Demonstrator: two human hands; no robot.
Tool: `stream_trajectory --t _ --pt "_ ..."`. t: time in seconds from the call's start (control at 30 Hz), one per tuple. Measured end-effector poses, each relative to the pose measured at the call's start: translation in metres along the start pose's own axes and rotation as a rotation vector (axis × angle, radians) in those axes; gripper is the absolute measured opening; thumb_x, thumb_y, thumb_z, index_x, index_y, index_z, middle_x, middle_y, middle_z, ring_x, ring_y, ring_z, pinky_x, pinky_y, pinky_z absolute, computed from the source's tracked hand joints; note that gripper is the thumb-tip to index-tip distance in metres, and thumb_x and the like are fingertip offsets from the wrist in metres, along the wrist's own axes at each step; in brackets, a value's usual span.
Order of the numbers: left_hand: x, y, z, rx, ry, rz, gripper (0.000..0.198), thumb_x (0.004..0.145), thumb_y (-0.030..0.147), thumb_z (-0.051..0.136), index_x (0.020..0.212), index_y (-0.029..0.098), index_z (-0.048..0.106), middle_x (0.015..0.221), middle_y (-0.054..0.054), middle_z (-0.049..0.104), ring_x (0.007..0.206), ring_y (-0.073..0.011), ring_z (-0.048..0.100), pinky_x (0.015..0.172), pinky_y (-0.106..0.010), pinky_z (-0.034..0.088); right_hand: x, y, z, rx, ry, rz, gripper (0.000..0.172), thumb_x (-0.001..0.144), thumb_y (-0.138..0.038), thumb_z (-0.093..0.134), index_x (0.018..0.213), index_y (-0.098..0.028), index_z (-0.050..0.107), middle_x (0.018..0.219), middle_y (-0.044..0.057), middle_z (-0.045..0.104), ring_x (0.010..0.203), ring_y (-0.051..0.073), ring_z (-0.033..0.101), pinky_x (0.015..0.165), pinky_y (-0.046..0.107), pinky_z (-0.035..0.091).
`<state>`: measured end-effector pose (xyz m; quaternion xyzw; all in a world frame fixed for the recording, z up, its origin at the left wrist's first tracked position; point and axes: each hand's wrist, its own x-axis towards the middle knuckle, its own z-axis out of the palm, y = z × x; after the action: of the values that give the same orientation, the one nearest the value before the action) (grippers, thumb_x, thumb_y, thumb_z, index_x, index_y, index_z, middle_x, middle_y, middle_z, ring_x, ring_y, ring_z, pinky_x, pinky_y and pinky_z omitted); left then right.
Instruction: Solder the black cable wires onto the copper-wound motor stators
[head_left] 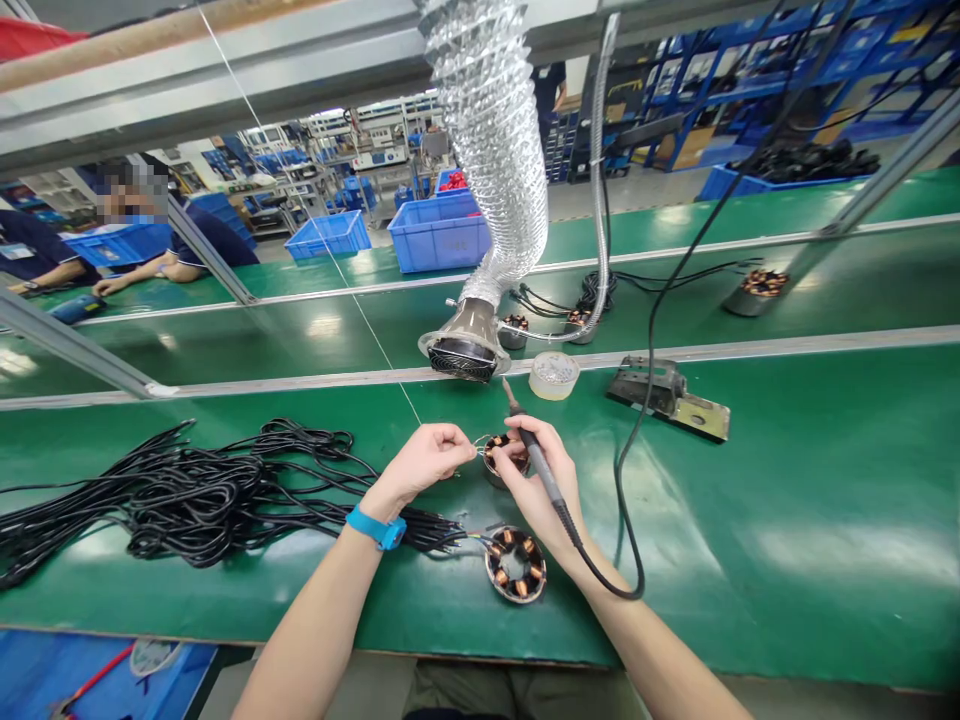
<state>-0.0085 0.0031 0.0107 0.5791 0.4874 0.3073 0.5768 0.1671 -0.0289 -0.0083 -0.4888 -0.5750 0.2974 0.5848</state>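
My left hand (427,462), with a blue wristband (377,527), pinches thin wires at the edge of a copper-wound motor stator (495,472). A thin pale strand (367,325) runs down from above to this hand. In my right hand (551,490) rests a soldering iron (541,465), its tip pointing up and away from the stator. Fingers of that hand also touch the stator's top and partly cover it. Nearer to me lies a second stator (501,577), with coloured leads from a black cable at its left side.
Bundled black cables (202,500) cover the bench's left. Ahead hang a fume extractor hood (466,340) and its foil duct (510,180). A round tub (555,376) and an iron stand (667,398) sit to the right. The iron's cord loops beside my right arm. Co-workers' arms show far left.
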Motion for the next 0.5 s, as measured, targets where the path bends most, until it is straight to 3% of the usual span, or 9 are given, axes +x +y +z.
stream_trajectory --t 0.17,0.23,0.37,0.5 --pt "-0.001 0.000 0.003 0.002 0.042 0.007 0.030 0.073 0.041 0.069 0.070 0.014 0.057 0.055 0.005 0.046 0.046 -0.0054 0.036 0.047 -0.020 0.025 -0.007 -0.008 -0.012 -0.014 0.154 -0.055 0.015 0.092 -0.029 0.054 0.097 -0.023 0.068 0.080 0.001 0.066 0.067 0.014 0.063 0.068 0.030 0.054" --pt "-0.001 0.001 0.003 0.007 0.047 0.002 0.029 0.073 0.040 0.069 0.070 0.014 0.057 0.054 0.006 0.045 0.046 -0.0054 0.036 0.047 -0.020 0.024 -0.012 -0.008 -0.017 -0.024 0.194 -0.187 0.024 0.095 -0.026 0.048 0.082 -0.022 0.068 0.067 0.001 0.064 0.059 0.015 0.061 0.063 0.031 0.052" --pt "-0.001 0.000 0.002 0.007 0.040 -0.007 0.028 0.073 0.039 0.069 0.070 0.014 0.057 0.055 0.006 0.044 0.046 -0.0052 0.036 0.047 -0.020 0.024 -0.018 -0.008 -0.023 -0.052 0.124 -0.467 0.035 0.093 -0.021 0.040 0.067 -0.022 0.063 0.055 0.000 0.060 0.049 0.015 0.056 0.053 0.033 0.045" --pt "0.000 -0.003 0.001 -0.020 0.025 -0.011 0.028 0.072 0.039 0.069 0.071 0.014 0.057 0.055 0.006 0.044 0.046 -0.0052 0.036 0.047 -0.020 0.023 -0.016 -0.010 -0.023 -0.073 0.049 -0.551 0.031 0.091 -0.014 0.040 0.070 -0.021 0.061 0.058 0.000 0.063 0.050 0.014 0.056 0.052 0.032 0.042"
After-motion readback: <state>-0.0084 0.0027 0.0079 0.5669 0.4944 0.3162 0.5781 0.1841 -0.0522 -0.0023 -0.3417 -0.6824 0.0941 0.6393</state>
